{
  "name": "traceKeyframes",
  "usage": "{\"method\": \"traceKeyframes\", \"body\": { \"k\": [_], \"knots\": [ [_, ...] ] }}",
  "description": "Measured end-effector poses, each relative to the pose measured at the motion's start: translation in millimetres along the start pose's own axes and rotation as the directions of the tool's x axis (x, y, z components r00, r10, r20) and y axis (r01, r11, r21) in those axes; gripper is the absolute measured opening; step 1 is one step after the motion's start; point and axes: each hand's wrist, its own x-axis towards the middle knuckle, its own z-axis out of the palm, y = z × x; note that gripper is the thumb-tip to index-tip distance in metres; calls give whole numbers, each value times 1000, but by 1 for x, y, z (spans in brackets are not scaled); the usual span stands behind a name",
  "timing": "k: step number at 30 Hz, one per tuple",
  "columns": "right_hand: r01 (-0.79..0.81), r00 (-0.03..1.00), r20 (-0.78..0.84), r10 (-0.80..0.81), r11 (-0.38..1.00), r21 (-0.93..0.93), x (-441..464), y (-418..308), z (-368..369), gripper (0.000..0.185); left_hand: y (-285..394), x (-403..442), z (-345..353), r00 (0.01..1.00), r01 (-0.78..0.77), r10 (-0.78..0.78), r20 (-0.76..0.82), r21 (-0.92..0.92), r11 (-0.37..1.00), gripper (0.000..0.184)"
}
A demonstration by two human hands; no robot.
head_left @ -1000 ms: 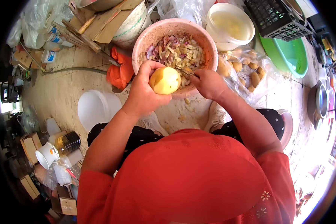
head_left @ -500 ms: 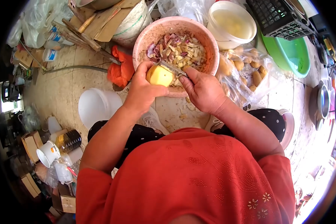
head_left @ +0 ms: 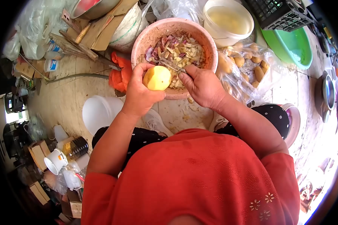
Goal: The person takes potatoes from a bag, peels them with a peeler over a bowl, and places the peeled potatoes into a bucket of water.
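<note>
My left hand is wrapped round a peeled yellow potato, above the near rim of a pink basin. A metal peeler is gripped by its handle in my right hand; its head points left, just above the potato. Inside the basin lie pale and brown peelings with some purple pieces. Unpeeled potatoes lie in a clear plastic bag to the right of the basin.
A white bucket of cloudy liquid stands behind the bag. Near it are a green tub and a black crate. An orange-red bag and a white container are left of the basin.
The peeler was beside the potato a second ago, then lay against its top half a second ago; now it is slightly off it. The view has shifted a little.
</note>
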Motion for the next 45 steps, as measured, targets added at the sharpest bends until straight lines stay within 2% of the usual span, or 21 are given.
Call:
{"method": "traceKeyframes", "body": {
  "k": [2,4,6,7,9,11,14,16,17,18,19,21,23,29,31,33,35,37,39,40,45],
  "knots": [
    [7,1000,13,-7,1000,0,-7,-10,0,28,-1,2,-1,999,-14,15,-31,39,999,68],
    [10,999,34,-10,1000,-3,-9,-14,0,27,-3,5,-2,998,24,-13,-59,198,980,68],
    [-24,993,108,41,988,-150,-10,-15,-2,28,0,4,0,999,42,-36,-38,179,983,68],
    [-26,993,109,43,988,-149,-5,-8,-1,28,4,2,0,998,56,-53,-21,163,985,68],
    [-172,955,171,244,919,-354,13,21,2,30,11,-6,5,1000,-6,1,30,163,987,68],
    [-215,960,106,260,923,-318,14,31,0,32,13,-3,4,994,-78,64,87,162,984,68],
    [-110,992,32,118,976,-188,10,13,-8,31,7,-3,0,1000,-30,30,6,139,990,71],
    [-57,998,13,59,988,-143,4,1,-7,29,7,-2,3,995,71,-76,-65,-85,994,73],
    [2,1000,-1,-2,994,-105,0,-4,-5,28,5,-1,3,995,71,-76,-65,-81,994,73],
    [74,996,-33,-79,988,-132,-3,-4,3,24,1,-1,3,993,87,-98,-70,-145,986,73],
    [76,996,-31,-81,988,-132,-7,-6,7,24,-1,0,3,990,102,-120,-74,-209,973,73],
    [98,995,38,-93,976,-195,-13,-11,11,22,1,-1,6,987,131,-149,-61,-233,963,71],
    [113,993,7,-115,967,-230,-12,-9,11,23,1,-1,7,984,158,-174,-43,-255,954,70],
    [10,996,88,9,978,-210,-1,1,9,28,-4,-1,3,950,297,-312,5,-321,899,71],
    [-303,943,78,325,929,-210,16,29,6,31,-2,-9,5,963,266,-248,102,-248,932,66],
    [-239,968,8,249,935,-263,20,37,-1,34,-2,-8,4,968,249,-230,106,-253,935,65],
    [-142,990,-53,134,974,-178,15,23,-9,34,-4,-11,5,974,228,-214,80,-287,930,64],
    [-85,996,-46,80,989,-119,9,11,-7,32,1,-5,7,982,173,-187,-16,-307,936,64],
    [-32,999,26,34,996,-84,4,0,-1,25,-5,-1,4,984,168,-179,-7,-310,936,65],
    [54,999,-1,-54,996,-69,2,1,4,25,-6,1,3,979,185,-202,-18,-334,924,65],
    [90,996,26,-87,986,-141,-8,-4,13,24,-3,2,3,970,219,-244,-13,-397,891,64]
  ]
}}
